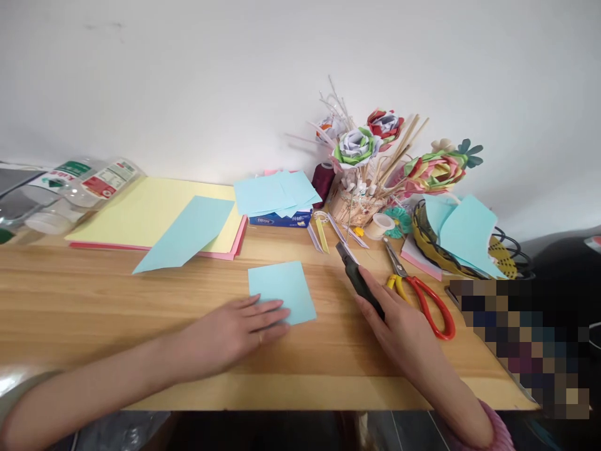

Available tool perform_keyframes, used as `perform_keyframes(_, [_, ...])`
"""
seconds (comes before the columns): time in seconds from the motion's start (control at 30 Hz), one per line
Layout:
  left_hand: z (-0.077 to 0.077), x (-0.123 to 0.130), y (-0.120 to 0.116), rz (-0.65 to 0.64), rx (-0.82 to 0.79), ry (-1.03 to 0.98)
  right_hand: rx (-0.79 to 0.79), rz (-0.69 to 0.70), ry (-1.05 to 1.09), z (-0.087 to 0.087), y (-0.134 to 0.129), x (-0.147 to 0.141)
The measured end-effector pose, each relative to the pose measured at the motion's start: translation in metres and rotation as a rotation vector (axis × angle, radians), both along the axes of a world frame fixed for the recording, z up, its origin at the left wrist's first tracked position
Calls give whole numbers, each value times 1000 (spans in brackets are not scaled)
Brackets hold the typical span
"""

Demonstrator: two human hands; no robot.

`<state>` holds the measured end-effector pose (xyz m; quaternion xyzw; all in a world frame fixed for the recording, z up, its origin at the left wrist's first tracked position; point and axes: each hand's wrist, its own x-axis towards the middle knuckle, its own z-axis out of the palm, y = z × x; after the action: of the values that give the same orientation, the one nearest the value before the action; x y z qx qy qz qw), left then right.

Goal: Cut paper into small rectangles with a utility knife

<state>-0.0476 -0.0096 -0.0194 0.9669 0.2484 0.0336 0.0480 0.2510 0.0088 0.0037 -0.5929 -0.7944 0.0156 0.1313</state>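
Note:
A light blue square of paper (286,285) lies flat on the wooden table (206,369). My left hand (253,322) rests on its lower left part with the fingers spread. To the right, my right hand (394,313) is wrapped round a dark utility cutter (359,282), its tip pointing up and left. Red and yellow handled scissors (425,300) lie just beyond that hand. A larger blue sheet (190,235) with slanted edges lies partly over a stack of yellow and pink paper (126,210).
Blue sheets (275,191) top a blue box (282,219) at the back. Paper flowers (359,147) stand in a pot (352,203) beside a tape roll (380,225). A basket (422,235) holds blue paper at right. Plastic bottles (101,181) lie at back left.

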Motion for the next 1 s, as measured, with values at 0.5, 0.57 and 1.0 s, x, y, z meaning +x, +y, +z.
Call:
perform_keyframes(0.5, [12, -13, 30, 85, 397, -233, 100, -192, -425, 5, 19, -24])
perform_keyframes(0.57, [16, -43, 13, 234, 433, -223, 126, -203, -439, 1, 22, -24])
perform_keyframes(1.0, [8, -102, -14, 490, 633, -260, 243, 153, -290, -4, 8, -36])
